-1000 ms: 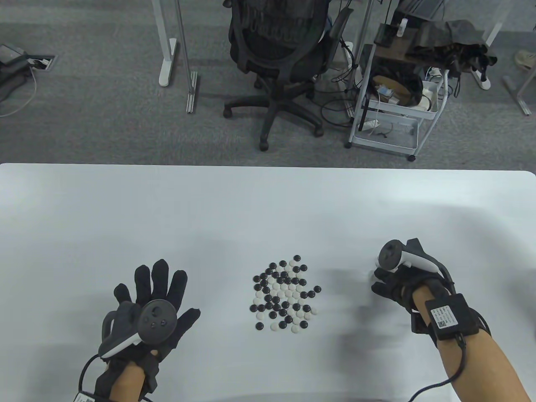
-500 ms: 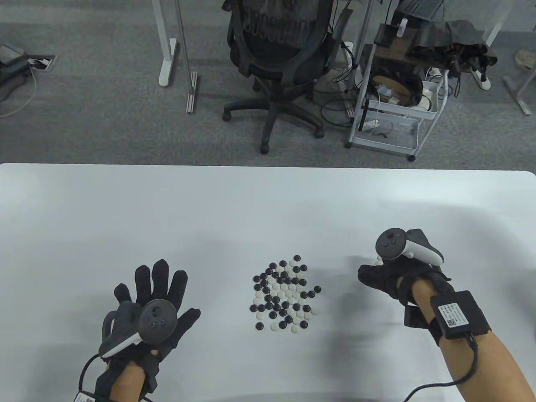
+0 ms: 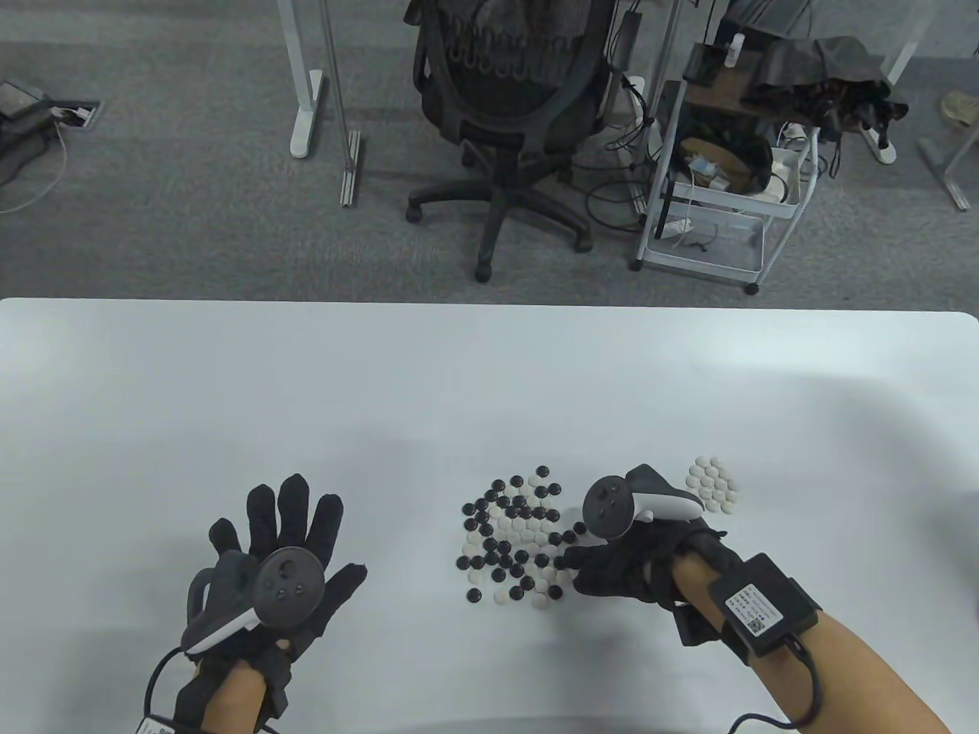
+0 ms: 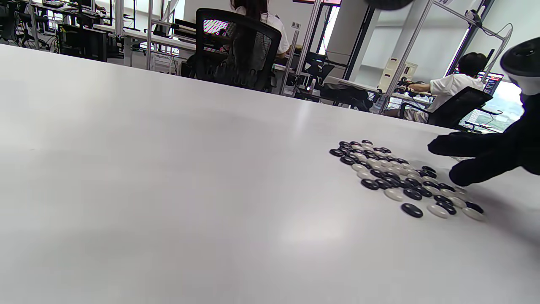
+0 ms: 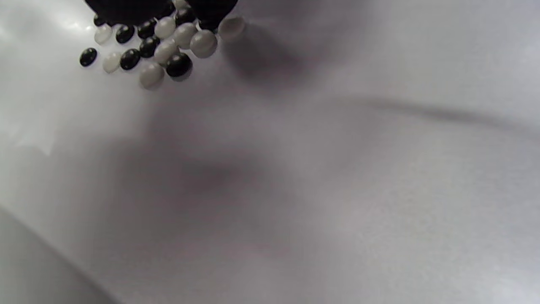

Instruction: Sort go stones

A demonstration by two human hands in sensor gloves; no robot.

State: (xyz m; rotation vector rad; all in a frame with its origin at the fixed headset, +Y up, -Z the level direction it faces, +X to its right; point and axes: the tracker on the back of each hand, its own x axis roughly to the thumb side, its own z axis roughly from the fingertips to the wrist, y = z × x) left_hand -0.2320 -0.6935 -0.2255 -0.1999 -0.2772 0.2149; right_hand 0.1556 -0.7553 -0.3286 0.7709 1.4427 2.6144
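Note:
A mixed pile of black and white Go stones (image 3: 516, 535) lies on the white table (image 3: 459, 382) at front centre. A small cluster of white stones only (image 3: 713, 485) sits apart to its right. My right hand (image 3: 604, 569) reaches in from the right, its fingertips at the pile's right edge among the stones. In the left wrist view the right hand (image 4: 476, 158) shows two digits stretched out and apart over the pile (image 4: 400, 179). The right wrist view shows dark fingertips (image 5: 211, 8) right above the stones (image 5: 164, 46). My left hand (image 3: 287, 535) lies flat, fingers spread, left of the pile.
Beyond the table's far edge stand a black office chair (image 3: 509, 115), a white wire cart (image 3: 719, 191) and desk legs (image 3: 310, 84) on grey carpet. The left wrist view shows people seated at desks in the background.
My right hand has swung left from the white cluster to the pile's right edge, leaving that cluster uncovered. The left hand has not moved.

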